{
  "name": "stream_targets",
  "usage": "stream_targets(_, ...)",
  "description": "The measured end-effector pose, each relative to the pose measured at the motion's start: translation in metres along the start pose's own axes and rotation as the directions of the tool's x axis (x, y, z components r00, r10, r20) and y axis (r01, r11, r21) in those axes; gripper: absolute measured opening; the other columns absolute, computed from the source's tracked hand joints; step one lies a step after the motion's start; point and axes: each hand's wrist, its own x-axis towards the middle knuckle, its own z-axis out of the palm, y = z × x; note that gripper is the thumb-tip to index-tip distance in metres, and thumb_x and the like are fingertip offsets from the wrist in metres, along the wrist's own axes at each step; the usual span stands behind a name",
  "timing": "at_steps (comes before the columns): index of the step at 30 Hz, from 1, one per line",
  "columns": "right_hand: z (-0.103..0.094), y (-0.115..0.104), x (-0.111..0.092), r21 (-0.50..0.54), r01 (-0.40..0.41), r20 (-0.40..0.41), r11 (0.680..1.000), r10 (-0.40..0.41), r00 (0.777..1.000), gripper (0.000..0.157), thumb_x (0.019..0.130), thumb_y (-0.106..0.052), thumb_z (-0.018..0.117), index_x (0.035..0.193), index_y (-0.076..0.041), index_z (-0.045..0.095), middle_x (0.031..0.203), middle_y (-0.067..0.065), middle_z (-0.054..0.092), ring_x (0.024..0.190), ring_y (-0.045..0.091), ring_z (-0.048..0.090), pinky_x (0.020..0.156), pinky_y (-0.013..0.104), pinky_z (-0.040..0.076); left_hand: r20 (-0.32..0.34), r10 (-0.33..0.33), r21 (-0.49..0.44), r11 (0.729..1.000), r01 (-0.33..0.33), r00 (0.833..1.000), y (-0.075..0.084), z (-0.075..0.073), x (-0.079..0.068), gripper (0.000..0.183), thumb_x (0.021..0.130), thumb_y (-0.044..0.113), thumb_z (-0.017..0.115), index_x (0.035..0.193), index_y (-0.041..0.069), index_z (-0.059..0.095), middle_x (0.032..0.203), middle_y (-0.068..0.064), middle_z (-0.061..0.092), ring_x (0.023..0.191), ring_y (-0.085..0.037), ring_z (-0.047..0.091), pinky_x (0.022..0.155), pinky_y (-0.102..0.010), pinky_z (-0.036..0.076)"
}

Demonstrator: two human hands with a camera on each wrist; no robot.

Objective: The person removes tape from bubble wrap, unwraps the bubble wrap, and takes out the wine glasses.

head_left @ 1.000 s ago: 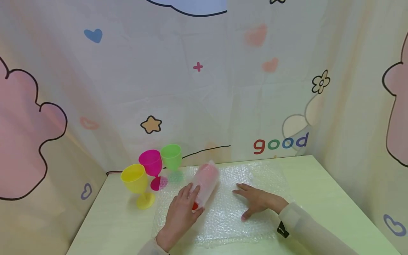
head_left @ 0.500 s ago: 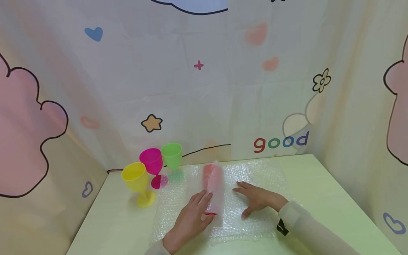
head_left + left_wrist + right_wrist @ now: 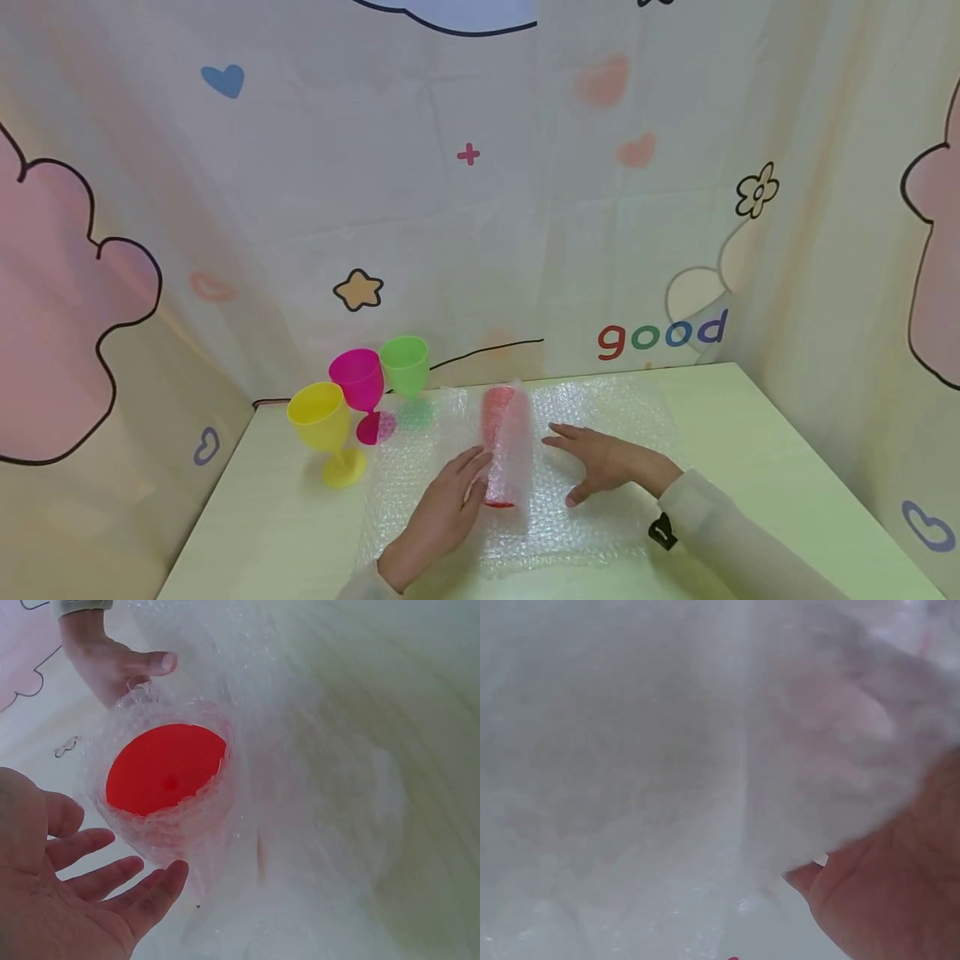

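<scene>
A red goblet lies on its side, rolled in bubble wrap, with its flat round base facing the near side. Its bowl is blurred by the wrap. At the roll's left side is my left hand, fingers relaxed and slightly bent; I cannot tell if the fingertips touch it. My right hand is spread over the flat wrap on the right, apart from the roll. In the right wrist view, a sheet of wrap hides part of the right hand.
To the left stand a yellow goblet, a magenta goblet and a green goblet. The wrap covers the magenta and green feet partly. A printed curtain encloses the pale table behind and at the sides.
The wrapped goblet has rolled right and swung from a slant to pointing nearly straight away. My left hand followed it to the right. The right hand has shifted slightly left.
</scene>
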Motion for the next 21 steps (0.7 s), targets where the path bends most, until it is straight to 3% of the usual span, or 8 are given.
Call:
stream_targets(5,-0.007,-0.014,-0.003,0.079,0.039,-0.096,0.996,-0.031,0.995,0.085,0.075,-0.051,0.070,0.146,-0.024,0.032,0.157,0.003,0.021,0.142,0.029,0.027,0.112,0.050,0.030,0.033,-0.061,-0.077,0.995,0.064,0.998,-0.006,0.004,0.002,0.049,0.094,0.025,0.051,0.140,0.012,0.041,0.145,-0.009,0.043,0.132,-0.026,0.044,0.106,-0.045,0.039)
stream_targets(8,-0.007,-0.023,-0.002,0.137,0.062,-0.141,0.989,-0.042,0.989,0.081,0.079,-0.053,0.065,0.146,-0.021,0.032,0.155,0.006,0.026,0.141,0.030,0.030,0.110,0.052,0.031,0.093,-0.101,-0.126,0.986,0.112,0.991,-0.007,0.007,0.004,0.055,0.095,0.033,0.048,0.145,0.014,0.034,0.150,-0.010,0.035,0.134,-0.029,0.041,0.107,-0.047,0.037)
stream_targets(11,-0.006,-0.030,-0.001,0.212,0.080,-0.151,0.974,-0.048,0.987,0.077,0.082,-0.053,0.061,0.145,-0.018,0.033,0.151,0.007,0.034,0.135,0.030,0.040,0.105,0.050,0.040,0.151,-0.109,-0.147,0.980,0.131,0.983,-0.006,0.009,0.005,0.057,0.097,0.038,0.044,0.147,0.014,0.030,0.154,-0.010,0.028,0.134,-0.031,0.040,0.107,-0.049,0.037)
stream_targets(15,-0.005,-0.036,-0.001,0.302,0.078,-0.151,0.950,-0.033,0.988,0.070,0.088,-0.050,0.056,0.144,-0.015,0.034,0.147,0.008,0.040,0.125,0.030,0.051,0.098,0.046,0.047,0.184,-0.087,-0.165,0.979,0.118,0.979,-0.003,0.011,0.009,0.055,0.097,0.037,0.042,0.146,0.013,0.032,0.155,-0.008,0.026,0.136,-0.030,0.039,0.107,-0.050,0.037)
stream_targets(21,-0.008,-0.041,-0.001,0.353,0.064,-0.186,0.933,0.003,0.983,0.067,0.090,-0.044,0.055,0.144,-0.010,0.034,0.145,0.014,0.042,0.122,0.033,0.054,0.094,0.047,0.050,0.173,-0.025,-0.170,0.984,0.055,0.985,0.008,0.010,0.016,0.052,0.094,0.030,0.048,0.143,0.014,0.038,0.153,-0.008,0.030,0.134,-0.030,0.042,0.104,-0.049,0.041)
